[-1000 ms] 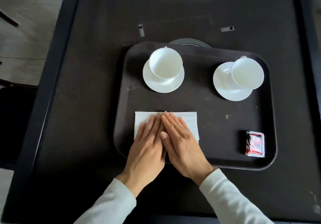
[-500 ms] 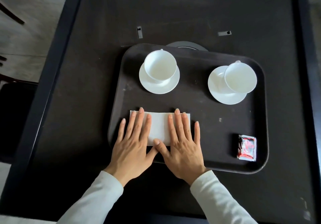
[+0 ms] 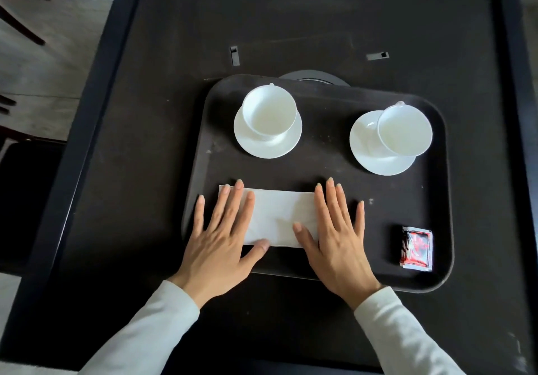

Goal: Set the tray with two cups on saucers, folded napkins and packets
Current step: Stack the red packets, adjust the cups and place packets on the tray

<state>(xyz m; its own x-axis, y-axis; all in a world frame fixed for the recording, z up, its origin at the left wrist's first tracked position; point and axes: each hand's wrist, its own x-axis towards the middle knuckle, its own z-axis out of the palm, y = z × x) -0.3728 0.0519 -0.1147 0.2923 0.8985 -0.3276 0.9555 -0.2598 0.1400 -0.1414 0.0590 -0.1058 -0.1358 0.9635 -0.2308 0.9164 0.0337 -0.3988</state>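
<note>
A dark tray (image 3: pixel 326 171) lies on the black table. At its back left a white cup (image 3: pixel 269 112) stands on a white saucer (image 3: pixel 267 147). At the back right a second white cup (image 3: pixel 404 130) sits off-centre on its saucer (image 3: pixel 369 147). A folded white napkin (image 3: pixel 279 217) lies flat at the tray's front left. My left hand (image 3: pixel 221 238) presses flat on its left end and my right hand (image 3: pixel 337 238) on its right end, fingers spread. A stack of red and white packets (image 3: pixel 416 248) rests at the tray's front right corner.
The black table (image 3: pixel 145 171) has a raised rim all round. A dark round disc (image 3: pixel 314 76) peeks out behind the tray. Two small slots (image 3: pixel 234 56) (image 3: pixel 377 56) are set into the tabletop behind it. Chair parts and floor show at the left.
My two hands were together on the middle of the napkin and have slid apart to its left and right ends, flattening it. Cups and packets stay put.
</note>
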